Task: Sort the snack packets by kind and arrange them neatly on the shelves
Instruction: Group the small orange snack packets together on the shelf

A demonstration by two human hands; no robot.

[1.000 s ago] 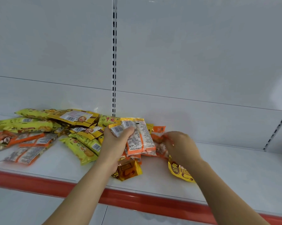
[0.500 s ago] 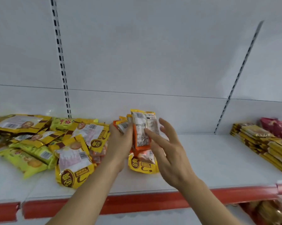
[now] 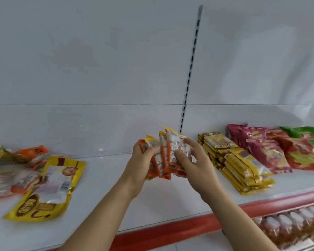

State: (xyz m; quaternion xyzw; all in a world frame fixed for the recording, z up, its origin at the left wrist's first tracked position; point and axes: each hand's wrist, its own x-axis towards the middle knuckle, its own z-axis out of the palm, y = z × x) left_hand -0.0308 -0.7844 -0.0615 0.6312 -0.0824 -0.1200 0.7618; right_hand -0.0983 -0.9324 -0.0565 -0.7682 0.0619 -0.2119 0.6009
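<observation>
Bundle of orange-edged snack packets (image 3: 164, 156), upright above the white shelf (image 3: 102, 200); my left hand (image 3: 140, 166) curls round its left side; my right hand (image 3: 196, 163), open half a second ago, now pinches its right side; the yellow stack (image 3: 237, 165) and red bags (image 3: 272, 151) have come nearer; loose yellow packet (image 3: 47, 187) lies left.

Left hand (image 3: 141, 165): grips a fanned bundle of orange-edged snack packets (image 3: 166, 156) from their left side.
Right hand (image 3: 196, 162): fingers curled on the bundle's right side.
Left of the grip: loose yellow packet (image 3: 45, 189) on the white shelf (image 3: 161, 201).
Right of the grip: yellow packet stack (image 3: 237, 165), then red bags (image 3: 272, 153).
</observation>
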